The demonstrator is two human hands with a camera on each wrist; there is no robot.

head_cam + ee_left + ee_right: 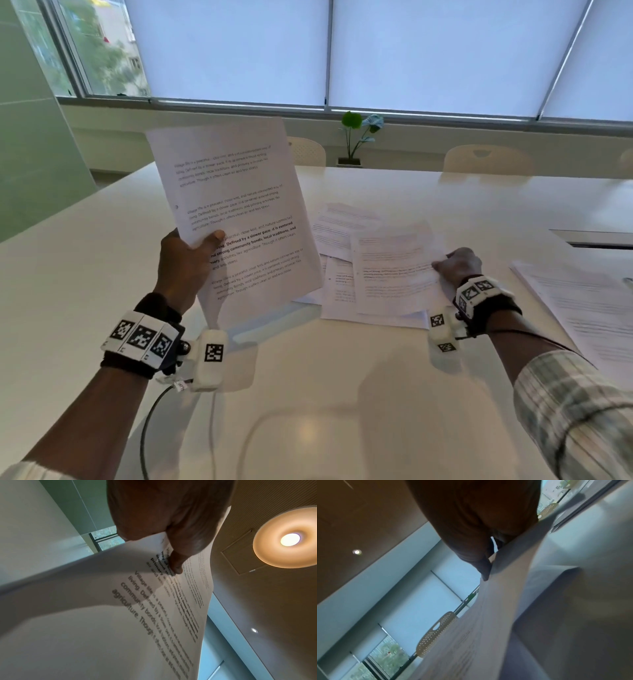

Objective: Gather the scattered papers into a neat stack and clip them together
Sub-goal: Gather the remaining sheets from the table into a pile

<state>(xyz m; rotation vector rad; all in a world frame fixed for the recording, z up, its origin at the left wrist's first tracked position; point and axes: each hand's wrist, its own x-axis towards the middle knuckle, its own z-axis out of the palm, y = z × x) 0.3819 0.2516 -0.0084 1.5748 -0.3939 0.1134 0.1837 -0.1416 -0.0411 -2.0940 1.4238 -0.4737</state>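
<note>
My left hand [191,253] holds printed sheets [236,212] up off the white table [102,274], thumb on the front and fingers behind; the left wrist view shows the thumb [176,563] pressing on the text of the held sheets [120,628]. My right hand [457,265] pinches the right edge of a printed sheet [394,270] that lies on top of several scattered papers [342,233] at the table's middle. In the right wrist view that sheet [488,615] curves up from the table at my right hand's fingertips [485,573]. No clip is in view.
Another pile of printed sheets [589,308] lies at the right edge of the table. A grey slot [596,238] is set into the tabletop at far right. Pale chairs [486,159] and a small potted plant [356,137] stand behind the table under the window.
</note>
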